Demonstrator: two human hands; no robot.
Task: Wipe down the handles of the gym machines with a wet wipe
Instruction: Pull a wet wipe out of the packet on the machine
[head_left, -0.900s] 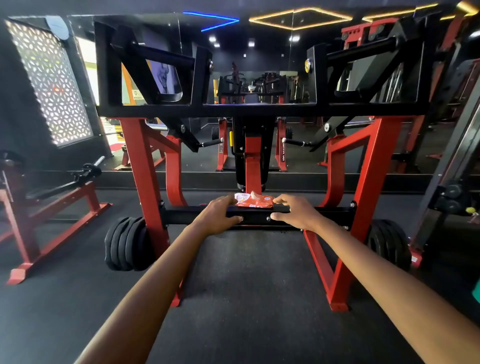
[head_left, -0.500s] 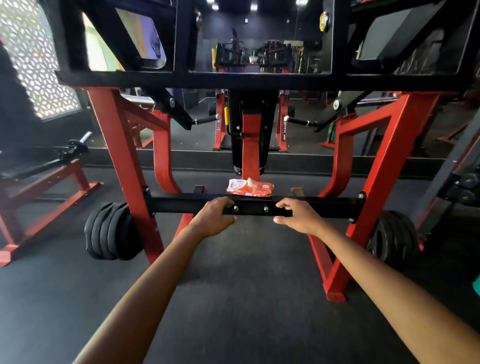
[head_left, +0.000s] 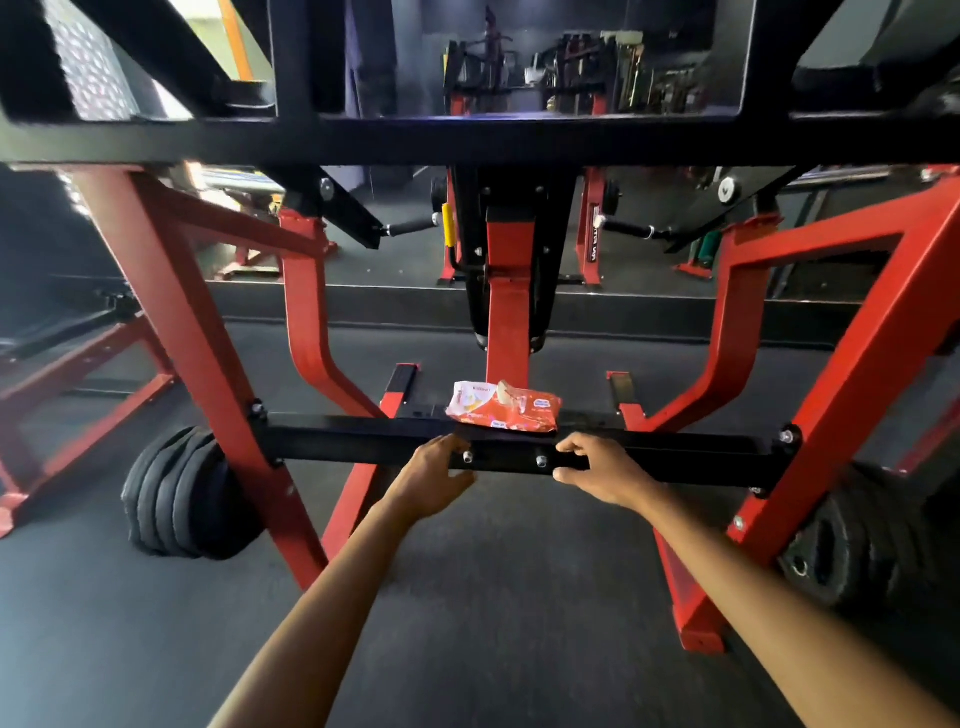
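I've leaned closer; both hands, left hand and right hand, still grip the black crossbar, fingers curled, wipe pack untouched.

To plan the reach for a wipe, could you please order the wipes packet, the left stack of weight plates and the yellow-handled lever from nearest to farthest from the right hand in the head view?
1. wipes packet, on the black crossbar just beyond the right hand.
2. yellow-handled lever, farther back, centre-left.
3. stack of weight plates, far left, on the floor.
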